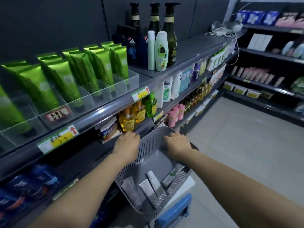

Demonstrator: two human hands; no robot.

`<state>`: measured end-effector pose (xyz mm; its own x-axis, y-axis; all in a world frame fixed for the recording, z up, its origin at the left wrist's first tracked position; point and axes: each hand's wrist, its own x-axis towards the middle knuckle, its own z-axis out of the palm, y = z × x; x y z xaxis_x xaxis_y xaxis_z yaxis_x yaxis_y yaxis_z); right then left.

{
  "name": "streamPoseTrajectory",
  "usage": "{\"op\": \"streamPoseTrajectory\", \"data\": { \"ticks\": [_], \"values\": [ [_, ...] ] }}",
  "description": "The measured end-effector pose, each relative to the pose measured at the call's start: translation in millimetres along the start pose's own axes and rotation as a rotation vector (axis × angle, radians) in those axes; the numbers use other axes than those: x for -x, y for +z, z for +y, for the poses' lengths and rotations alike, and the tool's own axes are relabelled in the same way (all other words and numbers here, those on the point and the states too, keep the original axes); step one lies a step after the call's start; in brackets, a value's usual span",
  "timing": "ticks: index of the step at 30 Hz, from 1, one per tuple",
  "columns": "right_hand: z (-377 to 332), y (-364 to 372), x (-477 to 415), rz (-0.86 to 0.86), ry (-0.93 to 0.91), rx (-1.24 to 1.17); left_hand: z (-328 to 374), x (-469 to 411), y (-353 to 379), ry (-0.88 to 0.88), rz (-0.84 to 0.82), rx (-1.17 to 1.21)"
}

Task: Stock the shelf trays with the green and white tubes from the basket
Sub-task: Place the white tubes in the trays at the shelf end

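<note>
A grey slotted basket (148,155) tilts toward me in front of the shelves. My left hand (127,143) grips its far left rim and my right hand (178,144) grips its far right rim. Several white tubes (152,186) lie loose at the basket's near end. On the top shelf at the left, clear plastic trays (105,94) hold rows of upright green tubes (65,79). Some front tray compartments hold no tubes.
Dark pump bottles (169,30) and pale bottles (161,51) stand right of the trays. Lower shelves carry yellow bottles (127,120), pink bottles and blue packs. A blue stool (174,213) sits under the basket. The tiled aisle floor (238,145) runs to the right, with another shelf unit (271,63) beyond.
</note>
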<state>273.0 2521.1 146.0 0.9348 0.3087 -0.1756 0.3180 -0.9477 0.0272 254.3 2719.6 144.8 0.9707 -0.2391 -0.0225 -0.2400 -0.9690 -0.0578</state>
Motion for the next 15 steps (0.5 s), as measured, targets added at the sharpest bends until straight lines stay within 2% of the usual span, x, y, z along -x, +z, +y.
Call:
{"op": "streamPoseTrajectory", "data": {
  "ticks": [6,15],
  "values": [
    [16.5,45.4,-29.0,-0.178,0.019,0.012,4.4,-22.8,58.2,0.002,-0.2,0.056],
    [44.1,122.3,-63.1,-0.468,-0.076,0.044,32.2,-29.0,137.9,-0.046,-0.452,0.131]
  ]
}}
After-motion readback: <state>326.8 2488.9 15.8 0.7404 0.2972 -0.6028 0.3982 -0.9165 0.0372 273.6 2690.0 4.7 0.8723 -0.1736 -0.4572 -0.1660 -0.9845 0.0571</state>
